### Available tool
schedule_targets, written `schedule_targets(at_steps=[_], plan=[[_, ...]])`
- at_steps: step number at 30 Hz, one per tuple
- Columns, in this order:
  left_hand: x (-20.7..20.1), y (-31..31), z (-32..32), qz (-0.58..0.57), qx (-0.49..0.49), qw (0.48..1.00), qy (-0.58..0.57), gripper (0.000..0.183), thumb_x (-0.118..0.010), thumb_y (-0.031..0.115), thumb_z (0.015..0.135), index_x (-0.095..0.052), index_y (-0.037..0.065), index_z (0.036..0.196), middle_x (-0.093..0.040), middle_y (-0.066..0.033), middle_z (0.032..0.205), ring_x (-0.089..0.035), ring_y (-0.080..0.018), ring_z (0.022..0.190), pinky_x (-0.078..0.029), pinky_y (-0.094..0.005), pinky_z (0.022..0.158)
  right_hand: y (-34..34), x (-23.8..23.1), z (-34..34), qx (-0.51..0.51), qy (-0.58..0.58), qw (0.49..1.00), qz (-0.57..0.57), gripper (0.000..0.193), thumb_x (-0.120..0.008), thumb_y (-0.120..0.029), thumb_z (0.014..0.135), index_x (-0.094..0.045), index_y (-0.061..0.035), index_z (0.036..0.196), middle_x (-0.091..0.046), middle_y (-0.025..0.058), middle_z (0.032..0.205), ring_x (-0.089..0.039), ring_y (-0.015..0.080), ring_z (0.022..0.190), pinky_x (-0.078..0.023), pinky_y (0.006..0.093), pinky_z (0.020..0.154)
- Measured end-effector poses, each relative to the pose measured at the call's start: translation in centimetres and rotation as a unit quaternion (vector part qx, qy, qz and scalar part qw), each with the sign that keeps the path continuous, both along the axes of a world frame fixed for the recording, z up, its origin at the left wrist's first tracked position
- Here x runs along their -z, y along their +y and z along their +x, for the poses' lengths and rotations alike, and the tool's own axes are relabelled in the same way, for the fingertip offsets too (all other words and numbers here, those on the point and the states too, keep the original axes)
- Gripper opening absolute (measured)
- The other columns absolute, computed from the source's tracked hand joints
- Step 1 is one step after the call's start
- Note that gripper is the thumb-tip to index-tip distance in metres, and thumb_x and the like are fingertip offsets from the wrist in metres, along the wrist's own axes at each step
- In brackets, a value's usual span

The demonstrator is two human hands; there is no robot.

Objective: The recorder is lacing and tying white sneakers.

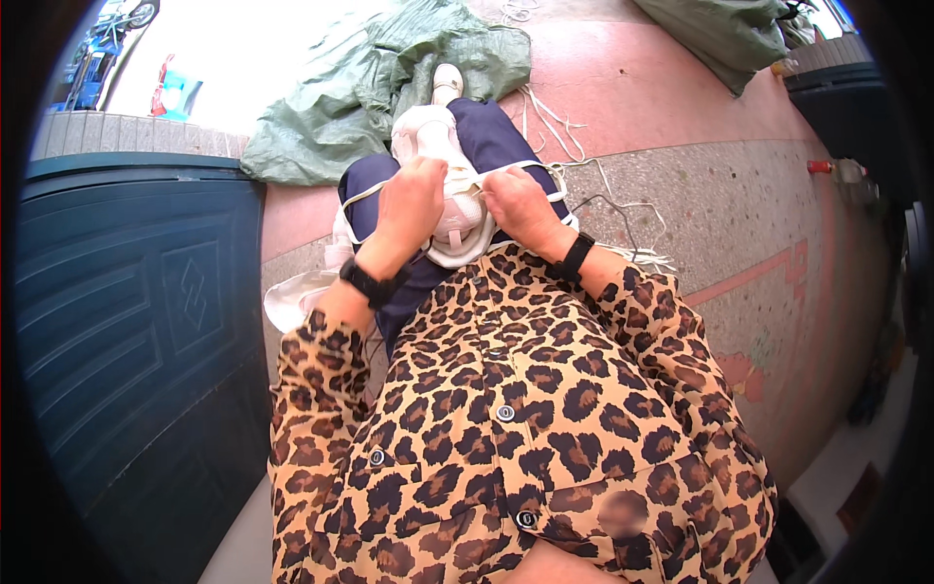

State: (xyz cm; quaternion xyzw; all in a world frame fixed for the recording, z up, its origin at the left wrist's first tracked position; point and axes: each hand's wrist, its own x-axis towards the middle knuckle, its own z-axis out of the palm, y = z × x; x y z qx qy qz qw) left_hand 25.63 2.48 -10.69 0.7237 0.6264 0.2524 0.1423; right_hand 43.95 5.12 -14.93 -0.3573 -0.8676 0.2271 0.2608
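"Where is the pale shoe (459, 220) lying?"

"In the person's lap, between the legs of the dark trousers (484, 131), with what looks like its heel tab (455, 237) facing the body."

"And what are the hands doing?"

"The right hand (525, 206) is pinching a white lace (537, 164), thumb and fingertips together, just right of the shoe. The left hand (413, 201) is curling its fingers at the shoe's left side, but its own back is hiding the fingertips, so nobody is telling from here how tightly it is closing or what it is holding."

"How is a careful worker handling this?"

"Judging by the pose, by keeping the lace flat, drawing evenly to either side and not letting the shoe twist. Part of the lace is crossing the trousers right of the shoe, so freeing that slack first is probably helping."

"Anything else worth minding?"

"Loose laces (647, 259) are lying on the floor (720, 195), farther right of the shoe; a stray strand could be tangling with the working one."
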Motion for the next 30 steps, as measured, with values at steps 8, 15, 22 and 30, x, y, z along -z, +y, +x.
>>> schedule_targets(at_steps=[8, 15, 22, 30], plan=[[0.6, 8.2, 2.1, -0.515, 0.074, 0.829, -0.204, 0.054, -0.063, 0.011, 0.075, -0.040, -0.001, 0.123, -0.053, -0.0031, 0.063, -0.046, -0.0082, 0.043, -0.034, -0.0217, 0.036, -0.5, -1.6, -1.1, -0.057, -0.175, 0.971, 0.152, 0.011, -0.053, -0.011, 0.067, -0.057, -0.0056, 0.076, -0.055, 0.0071, 0.078, -0.052, 0.0221, 0.080, -0.042, 0.0319, 0.069], [-0.6, 7.2, -1.8, -0.467, -0.015, 0.758, -0.455, 0.039, -0.061, 0.006, 0.077, -0.045, 0.003, 0.113, -0.050, 0.0004, 0.067, -0.039, -0.0030, 0.045, -0.026, -0.0161, 0.035, 0.3, -1.5, -2.1, -0.077, -0.294, 0.936, 0.179, 0.012, -0.053, -0.016, 0.067, -0.062, -0.0092, 0.070, -0.052, 0.0048, 0.086, -0.046, 0.0198, 0.088, -0.034, 0.0287, 0.072], [-0.1, 7.0, 3.0, -0.215, -0.105, 0.740, -0.629, 0.011, -0.056, 0.006, 0.080, -0.051, 0.008, 0.090, -0.054, -0.0047, 0.067, -0.047, -0.0100, 0.050, -0.035, -0.0243, 0.043, 1.3, -13.5, -4.1, -0.089, 0.218, 0.953, 0.191, 0.016, -0.055, 0.001, 0.066, -0.054, -0.0092, 0.078, -0.046, 0.0049, 0.073, -0.045, 0.0230, 0.072, -0.035, 0.0330, 0.066], [2.4, 5.4, -0.9, -0.297, -0.073, 0.926, -0.220, 0.030, -0.053, 0.003, 0.077, -0.047, -0.001, 0.105, -0.058, -0.0112, 0.073, -0.048, -0.0143, 0.045, -0.038, -0.0275, 0.038, 5.9, -23.6, -0.9, 0.179, 0.490, 0.838, 0.159, 0.025, -0.047, -0.025, 0.091, -0.050, -0.0001, 0.087, -0.043, -0.0006, 0.071, -0.039, 0.0075, 0.065, -0.033, 0.0202, 0.060]])
